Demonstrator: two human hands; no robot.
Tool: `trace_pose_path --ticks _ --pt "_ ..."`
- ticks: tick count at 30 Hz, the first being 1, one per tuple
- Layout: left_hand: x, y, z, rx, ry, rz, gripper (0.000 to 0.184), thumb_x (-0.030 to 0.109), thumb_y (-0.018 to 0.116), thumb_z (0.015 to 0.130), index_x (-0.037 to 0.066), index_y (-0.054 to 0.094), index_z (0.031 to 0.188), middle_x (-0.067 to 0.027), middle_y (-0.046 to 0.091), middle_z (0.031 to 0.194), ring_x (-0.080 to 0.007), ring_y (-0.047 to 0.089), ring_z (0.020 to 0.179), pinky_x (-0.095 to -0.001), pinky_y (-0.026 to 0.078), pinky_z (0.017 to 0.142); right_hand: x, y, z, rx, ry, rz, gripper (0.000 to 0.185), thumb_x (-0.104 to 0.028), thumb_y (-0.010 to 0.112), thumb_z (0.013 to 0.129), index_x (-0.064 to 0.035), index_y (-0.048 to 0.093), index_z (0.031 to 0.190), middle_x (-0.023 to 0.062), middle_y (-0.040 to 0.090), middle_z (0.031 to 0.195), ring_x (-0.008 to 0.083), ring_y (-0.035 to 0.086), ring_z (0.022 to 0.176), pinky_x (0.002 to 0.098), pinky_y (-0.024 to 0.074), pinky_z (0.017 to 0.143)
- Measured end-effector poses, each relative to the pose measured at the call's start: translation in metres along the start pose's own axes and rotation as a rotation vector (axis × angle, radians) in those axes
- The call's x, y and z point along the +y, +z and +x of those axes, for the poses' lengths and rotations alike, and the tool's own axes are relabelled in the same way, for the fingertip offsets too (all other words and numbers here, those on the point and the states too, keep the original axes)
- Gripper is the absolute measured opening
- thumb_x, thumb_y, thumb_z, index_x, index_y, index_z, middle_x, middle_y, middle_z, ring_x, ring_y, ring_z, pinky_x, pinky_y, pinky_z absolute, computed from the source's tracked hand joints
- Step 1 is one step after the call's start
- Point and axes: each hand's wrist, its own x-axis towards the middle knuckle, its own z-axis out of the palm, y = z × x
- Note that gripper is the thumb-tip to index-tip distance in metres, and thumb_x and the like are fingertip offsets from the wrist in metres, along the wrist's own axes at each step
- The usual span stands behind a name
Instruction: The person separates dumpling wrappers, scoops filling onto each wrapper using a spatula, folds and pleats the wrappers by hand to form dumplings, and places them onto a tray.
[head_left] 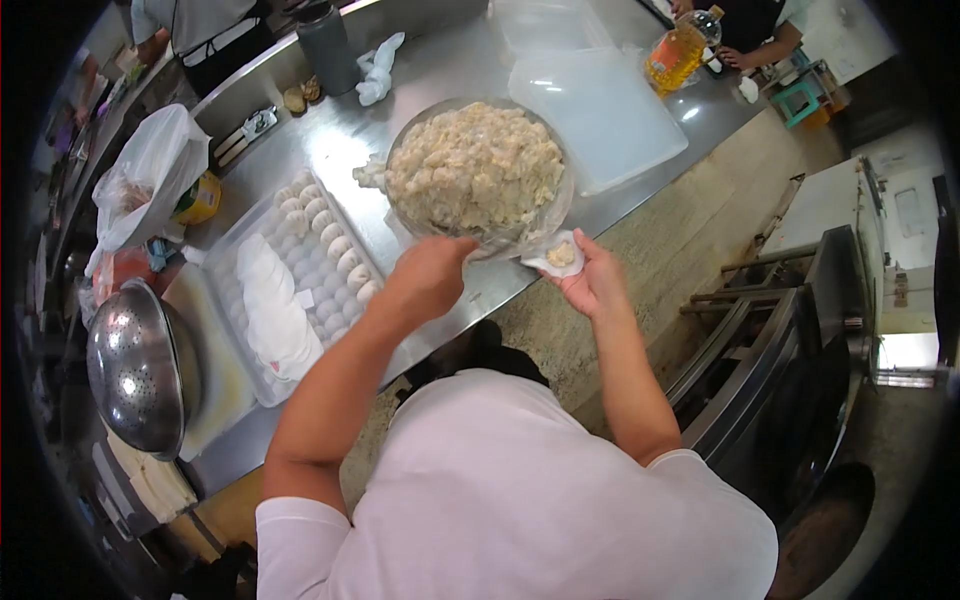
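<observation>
Against the near edge of a large bowl [402, 212] heaped with pale, lumpy filling [475, 165], my left hand [430, 280] is closed. What its fingers grip is hidden by the hand. My right hand [592, 278] holds a round white dumpling wrapper [537, 264] at the bowl's right front side, and a small lump of filling lies on the wrapper. Left of the bowl is a clear plastic tray [345, 215] with rows of filled dumplings [335, 246]. A fanned stack of wrappers [265, 310] lies across the tray's left part.
Translucent lids [600, 120] and an oil bottle [678, 60] occupy the table's right end. A steel colander [135, 365], a plastic bag [150, 170] and a yellow can [200, 198] stand at left. A grey canister [327, 50] is behind. Other people stand across the table.
</observation>
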Motion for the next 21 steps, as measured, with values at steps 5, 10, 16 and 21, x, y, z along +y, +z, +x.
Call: trace_pose_path --ticks 5,10,16,21 --pt "0.009 0.009 -0.008 -0.01 0.013 0.093 0.046 -0.003 0.05 0.089 0.006 0.064 0.133 -0.0262 0.069 0.107 -0.0427 0.064 0.101 -0.0479 0.05 0.09 -0.001 0.019 -0.006 0.025 0.007 -0.034 0.048 -0.021 0.043 0.109 0.01 0.035 0.145 0.0286 0.046 0.147 0.0435 0.049 0.135 0.0602 0.0438 0.112" --pt "0.015 0.021 -0.026 0.092 0.108 -0.069 0.044 -0.001 0.05 0.092 0.006 0.064 0.133 -0.0244 0.068 0.096 -0.0416 0.065 0.097 -0.0488 0.051 0.086 0.0 0.018 -0.003 0.012 0.0 -0.035 0.047 -0.02 0.044 0.109 0.0084 0.037 0.145 0.0257 0.046 0.148 0.0407 0.051 0.134 0.0575 0.0441 0.112" --pt "0.002 -0.009 -0.021 -0.003 0.102 -0.158 0.037 -0.002 0.052 0.092 0.004 0.069 0.125 -0.0248 0.068 0.095 -0.0409 0.066 0.094 -0.0482 0.051 0.084 0.002 0.004 0.001 0.06 -0.041 -0.125 0.044 -0.021 0.048 0.107 0.0066 0.043 0.141 0.0215 0.052 0.144 0.037 0.054 0.131 0.0525 0.0439 0.112" --pt "-0.015 -0.001 0.02 0.106 0.048 -0.01 0.041 -0.003 0.052 0.091 0.003 0.067 0.128 -0.0262 0.07 0.104 -0.0416 0.067 0.098 -0.0465 0.052 0.086 -0.002 0.007 -0.005 0.069 -0.009 -0.089 0.047 -0.022 0.047 0.108 0.0084 0.04 0.143 0.0244 0.05 0.146 0.0387 0.053 0.133 0.0567 0.045 0.11"
